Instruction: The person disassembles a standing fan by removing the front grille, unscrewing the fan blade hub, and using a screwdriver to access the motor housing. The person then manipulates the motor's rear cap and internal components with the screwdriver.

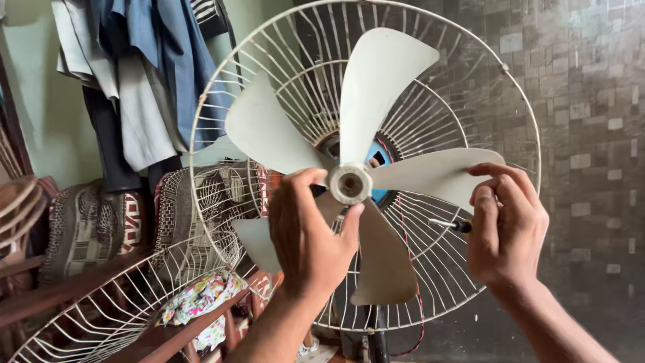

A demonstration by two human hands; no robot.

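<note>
Left hand (310, 232): nearest the camera, fingers closed around the fan blade assembly (356, 161) just beside its hub (350, 183), thumb tip touching the hub's rim.
Right hand (505, 225): fingers curled shut on a screwdriver (451, 224), its dark handle and metal shaft poking out toward the hub; fingertips rest on the right-hand blade.
Fan blades: five pale, dusty blades, sitting in front of the rear guard.
Rear guard (517, 101): round white wire cage, holding the blades and a blue motor (378, 158) behind the hub; red wire runs down it.
Front guard (121, 309): detached, lying low left over a wooden bench.
Behind: patterned cushions (91, 228), hanging clothes (144, 74), grey tiled wall (591, 134).
</note>
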